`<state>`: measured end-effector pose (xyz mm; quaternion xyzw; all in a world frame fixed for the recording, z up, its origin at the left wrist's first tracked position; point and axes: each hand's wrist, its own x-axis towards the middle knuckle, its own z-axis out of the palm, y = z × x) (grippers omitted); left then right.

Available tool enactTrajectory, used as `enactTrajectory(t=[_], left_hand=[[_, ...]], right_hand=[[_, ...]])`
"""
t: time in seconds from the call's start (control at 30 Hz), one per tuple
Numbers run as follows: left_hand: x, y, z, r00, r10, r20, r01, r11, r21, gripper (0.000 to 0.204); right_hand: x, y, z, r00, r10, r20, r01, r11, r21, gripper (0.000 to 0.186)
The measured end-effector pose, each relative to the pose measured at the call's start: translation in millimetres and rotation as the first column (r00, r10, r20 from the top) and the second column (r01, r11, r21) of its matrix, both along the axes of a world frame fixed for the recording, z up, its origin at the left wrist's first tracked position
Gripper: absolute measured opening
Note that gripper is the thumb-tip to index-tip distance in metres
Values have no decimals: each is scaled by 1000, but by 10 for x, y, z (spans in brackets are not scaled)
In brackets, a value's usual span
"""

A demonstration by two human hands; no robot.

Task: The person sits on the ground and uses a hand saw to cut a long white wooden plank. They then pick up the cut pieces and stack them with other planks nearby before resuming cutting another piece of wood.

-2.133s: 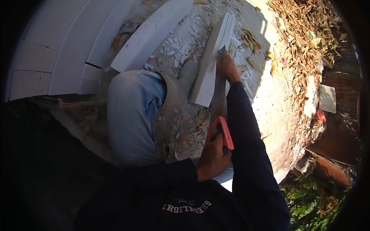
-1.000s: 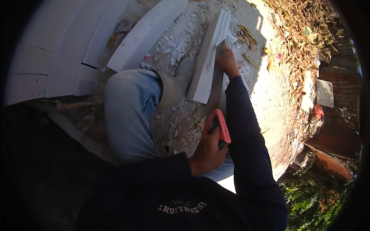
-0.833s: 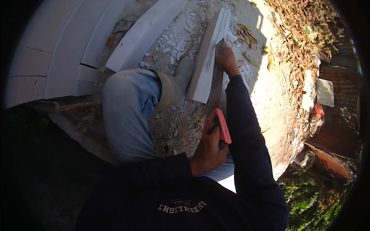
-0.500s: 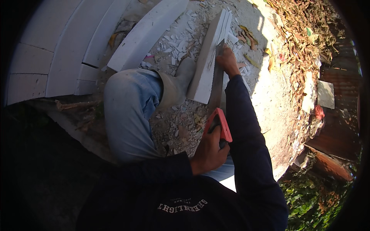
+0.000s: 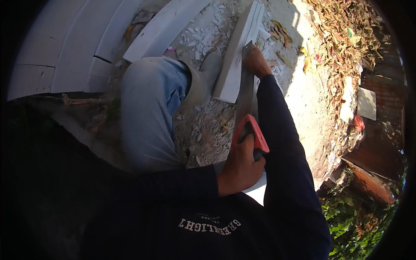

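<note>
A long white block [image 5: 230, 76] lies on the ground ahead of me, lengthwise grooves running along its top. Against its right side rests the toothed blade of a handsaw [image 5: 246, 93]; the near part of the blade sticks out past the block's near end. My left hand [image 5: 242, 170] is closed around the saw's red and black handle, close to my body. Farther out, my right hand [image 5: 256, 61] is closed at the blade's far tip, beside the block. Its fingertips are partly hidden. My left boot [image 5: 210, 69] stands against the block's left side.
White chips [image 5: 203, 37] litter the dirt around the block. Another white block [image 5: 162, 30] lies to the left, with larger white blocks [image 5: 73, 47] beyond it. Dry leaves [image 5: 342, 47] and rusty metal sheets [image 5: 381, 86] line the right side.
Both hands and the saw have drawn back a little toward me along the block, so more blade shows past its near end. The whole view has shifted slightly.
</note>
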<state>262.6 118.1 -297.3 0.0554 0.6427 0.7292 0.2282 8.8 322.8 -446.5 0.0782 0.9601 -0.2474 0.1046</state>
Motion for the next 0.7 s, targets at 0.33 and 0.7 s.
enactTrajectory(t=[0.33, 0.7], left_hand=[[731, -403, 257, 992, -124, -15, 124, 992, -25, 57], [595, -225, -139, 976, -91, -199, 79, 995, -65, 39]], right_hand=[[954, -505, 226, 994, -81, 68, 80, 997, 19, 55], [552, -80, 524, 954, -185, -238, 191, 982, 4, 77]])
